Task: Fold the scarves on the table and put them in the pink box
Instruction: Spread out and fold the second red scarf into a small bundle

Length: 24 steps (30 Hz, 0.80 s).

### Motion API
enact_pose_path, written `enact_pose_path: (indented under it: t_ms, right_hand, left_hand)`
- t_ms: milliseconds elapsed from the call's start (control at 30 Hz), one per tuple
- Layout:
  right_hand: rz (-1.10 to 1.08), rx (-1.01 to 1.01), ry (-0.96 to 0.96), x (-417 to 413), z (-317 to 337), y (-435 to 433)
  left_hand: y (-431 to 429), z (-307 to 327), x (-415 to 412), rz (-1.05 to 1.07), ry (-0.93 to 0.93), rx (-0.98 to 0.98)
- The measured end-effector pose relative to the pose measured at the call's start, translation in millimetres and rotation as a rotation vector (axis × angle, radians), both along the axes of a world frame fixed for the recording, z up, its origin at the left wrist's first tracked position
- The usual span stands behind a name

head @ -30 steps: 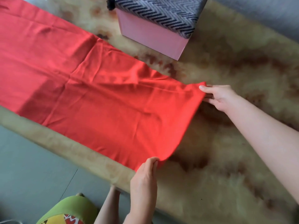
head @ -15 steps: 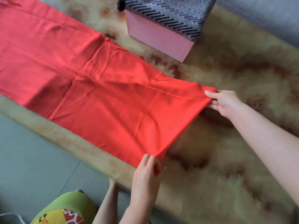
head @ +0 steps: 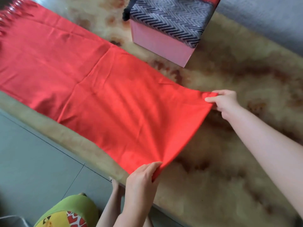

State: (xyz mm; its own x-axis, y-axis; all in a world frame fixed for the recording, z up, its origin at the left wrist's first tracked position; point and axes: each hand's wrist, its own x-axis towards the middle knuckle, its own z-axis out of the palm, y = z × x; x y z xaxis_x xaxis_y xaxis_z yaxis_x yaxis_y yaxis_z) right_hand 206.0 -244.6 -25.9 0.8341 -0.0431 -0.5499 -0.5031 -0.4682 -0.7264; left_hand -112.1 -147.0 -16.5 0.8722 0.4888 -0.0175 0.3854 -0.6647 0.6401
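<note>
Pinching the near corner of the red scarf (head: 114, 99), left grip (head: 142, 181) sits near the desk (head: 229, 161) front edge. Right grip (head: 224, 102) pinches the far corner. Rest of scarf lies spread on desk, leftward. Pink box (head: 160, 45) stands beyond scarf, holding grey chevron scarf (head: 170, 18).

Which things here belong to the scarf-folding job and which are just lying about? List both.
Job: red scarf; left hand and right hand pinching its end corners; pink box; grey zigzag scarf atop it; table.
Lying about: green-and-yellow patterned item below the table edge; grey floor.
</note>
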Motion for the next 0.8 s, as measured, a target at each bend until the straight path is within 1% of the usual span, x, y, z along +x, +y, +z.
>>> enact_pose_path:
  t_ms: [67,100,200,267,333,400,467,600,800]
  right_hand:
    - [0.067,-0.072,-0.092,-0.3,-5.0,3.4]
    - [0.086,-0.079,-0.122,0.1,-4.4,6.1]
    - [0.092,-0.007,-0.218,0.0,3.1,9.0]
    - [0.116,-0.007,-0.363,-0.6,10.2,4.4]
    - [0.081,-0.011,-0.459,2.0,11.4,-5.3]
    - [0.071,-0.051,-0.433,3.7,4.4,-16.1]
    - [0.141,-0.137,-0.374,3.8,-4.3,-22.5]
    - [0.225,-0.165,-0.365,3.9,-12.2,-19.0]
    - [0.059,-0.173,-0.273,5.0,-26.7,-23.1]
  left_hand:
    - [1.6,-1.8,-2.2,0.003,0.024,0.063]
    - [2.1,-0.5,-1.7,0.001,0.007,0.079]
    - [1.8,3.4,1.8,-0.041,-0.084,0.093]
    - [-3.1,0.8,5.9,-0.077,-0.139,0.081]
    - [-12.3,-2.7,10.0,-0.074,-0.12,0.022]
    - [-23.0,-2.5,12.5,-0.087,-0.007,-0.042]
    - [-29.7,-3.9,11.1,-0.133,0.087,-0.108]
    - [-27.3,-11.8,7.0,-0.171,0.167,-0.079]
    - [-35.5,-28.3,-2.9,-0.218,0.227,-0.076]
